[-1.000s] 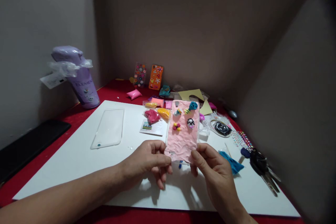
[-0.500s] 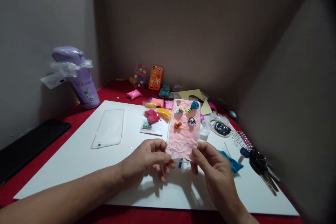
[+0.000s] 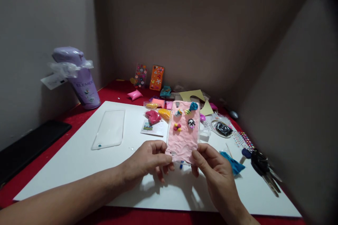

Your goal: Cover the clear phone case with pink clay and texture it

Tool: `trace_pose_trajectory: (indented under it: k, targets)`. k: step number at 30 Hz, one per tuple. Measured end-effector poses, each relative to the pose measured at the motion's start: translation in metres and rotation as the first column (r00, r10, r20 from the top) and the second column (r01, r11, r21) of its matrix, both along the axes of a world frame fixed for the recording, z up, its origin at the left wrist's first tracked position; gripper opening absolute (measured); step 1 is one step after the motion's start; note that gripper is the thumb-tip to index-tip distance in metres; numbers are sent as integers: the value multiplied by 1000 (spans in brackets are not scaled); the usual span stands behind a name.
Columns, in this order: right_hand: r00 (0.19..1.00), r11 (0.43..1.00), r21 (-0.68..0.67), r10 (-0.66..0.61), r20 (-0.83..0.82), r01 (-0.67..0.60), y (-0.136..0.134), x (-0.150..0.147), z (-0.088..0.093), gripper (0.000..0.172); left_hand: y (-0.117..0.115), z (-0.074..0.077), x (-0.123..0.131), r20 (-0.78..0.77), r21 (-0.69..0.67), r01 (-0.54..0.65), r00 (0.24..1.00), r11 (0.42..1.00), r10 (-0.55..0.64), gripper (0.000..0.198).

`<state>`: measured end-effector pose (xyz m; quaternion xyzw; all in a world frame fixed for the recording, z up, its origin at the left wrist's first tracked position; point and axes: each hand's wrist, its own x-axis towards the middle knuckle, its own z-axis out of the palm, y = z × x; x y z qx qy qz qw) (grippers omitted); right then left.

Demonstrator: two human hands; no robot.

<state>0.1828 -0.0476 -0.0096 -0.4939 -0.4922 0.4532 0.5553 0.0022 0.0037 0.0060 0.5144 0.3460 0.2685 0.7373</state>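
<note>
A pink clay-covered phone case [image 3: 183, 137] with small coloured clay decorations near its top is held up above the white board [image 3: 79, 154]. My left hand [image 3: 148, 160] pinches its lower left corner, thumb on the front. At the lower right corner my right hand [image 3: 215, 172] grips it the same way. Both hands are closed on the case. A clear empty phone case [image 3: 109, 128] lies flat on the board to the left.
A purple tumbler [image 3: 79, 77] wrapped in plastic stands at the left wall. Clay packets [image 3: 158, 110], two decorated cases [image 3: 150, 76], tan paper [image 3: 196, 95], a tape roll [image 3: 223, 128], gem stickers [image 3: 244, 139], blue clay [image 3: 232, 163] and keys [image 3: 264, 170] crowd the back and right. A black pad [image 3: 26, 144] lies far left.
The pink case wobbled slightly up and right, then came back; both hands kept their grip on its lower corners.
</note>
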Motion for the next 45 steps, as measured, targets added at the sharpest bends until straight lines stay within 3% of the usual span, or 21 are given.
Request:
trace_pose_trajectory:
  k: [45]
  targets:
    - [999, 1000, 16, -9, 42, 8, -2, 0, 3, 18, 1, -2, -3, 7, 6, 50, 999, 999, -50, 11]
